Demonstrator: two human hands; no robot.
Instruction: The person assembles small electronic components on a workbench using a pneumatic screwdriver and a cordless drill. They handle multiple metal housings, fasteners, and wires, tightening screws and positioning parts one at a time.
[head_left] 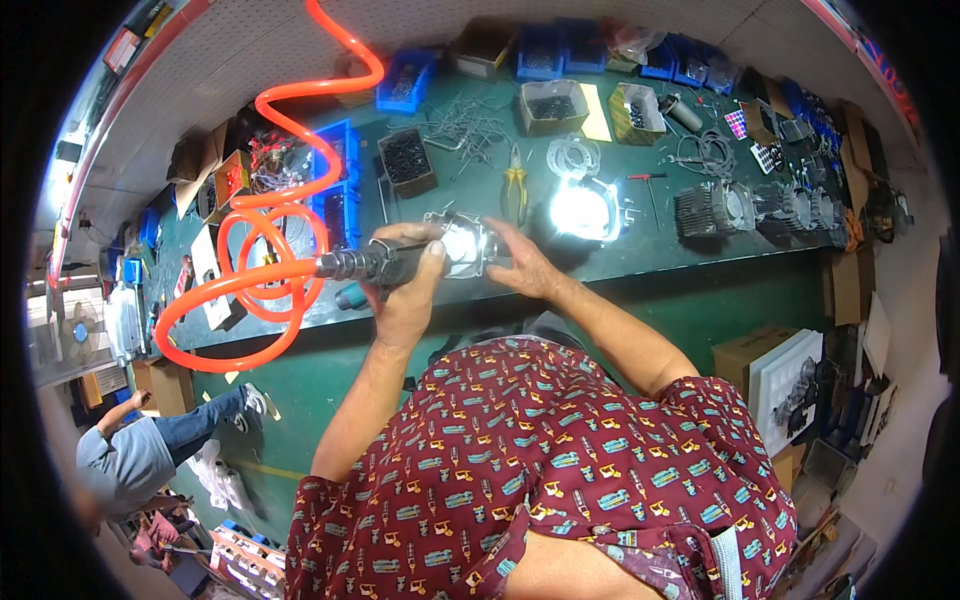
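Observation:
My left hand [405, 305] is wrapped round a dark air tool [360, 264], its thumb pressed along the top. An orange coiled air hose [240, 280] joins the tool's left end. The tool's other end meets a shiny metal lamp housing [463, 248]; glare hides the exact contact. From the other side, my right hand [527, 268] grips the housing, fingers on its far edge and thumb nearer me. Just beyond lie yellow-handled pliers [515, 190]. A brightly glowing lamp [585, 212] stands on the green workbench [640, 270] to the right.
Finned metal housings [715, 210] line the bench's right side. Boxes of dark screws [407, 160], blue bins [405, 82] and loose wire parts [465, 125] fill the back. A red-handled tool [650, 180] lies past the lamp. Another person [130, 465] is at the lower left.

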